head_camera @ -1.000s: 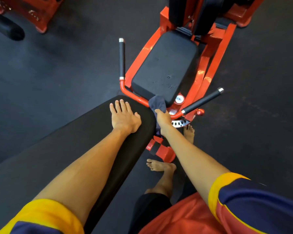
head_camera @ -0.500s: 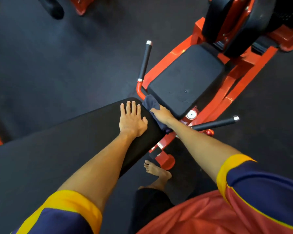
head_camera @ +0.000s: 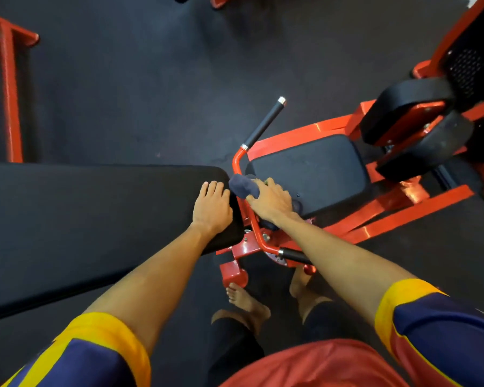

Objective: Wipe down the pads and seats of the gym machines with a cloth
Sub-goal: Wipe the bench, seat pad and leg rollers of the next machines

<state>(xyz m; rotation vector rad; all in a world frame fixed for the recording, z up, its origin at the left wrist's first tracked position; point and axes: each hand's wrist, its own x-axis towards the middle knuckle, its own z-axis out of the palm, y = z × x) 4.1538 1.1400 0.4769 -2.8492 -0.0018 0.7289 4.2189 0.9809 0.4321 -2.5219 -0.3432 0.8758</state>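
Observation:
My right hand (head_camera: 271, 201) holds a dark blue cloth (head_camera: 243, 185) against the near corner of a black seat (head_camera: 313, 174) on a red machine. The cloth bulges out past my fingers toward the red handle bar (head_camera: 239, 160). My left hand (head_camera: 211, 206) rests flat, fingers straight, on the end of a long black bench pad (head_camera: 95, 213) to the left. Two black back pads (head_camera: 403, 107) stand at the far right of the machine.
A black-gripped handle (head_camera: 263, 122) sticks up beside the seat and another (head_camera: 294, 255) passes under my right forearm. My bare feet (head_camera: 246, 300) stand on the dark rubber floor by the red base. Another red frame (head_camera: 10, 88) stands at the far left.
The view has swung so the seat now lies to the right. My right hand has slid with the cloth along the seat's near edge to its corner. My left hand stays on the bench pad.

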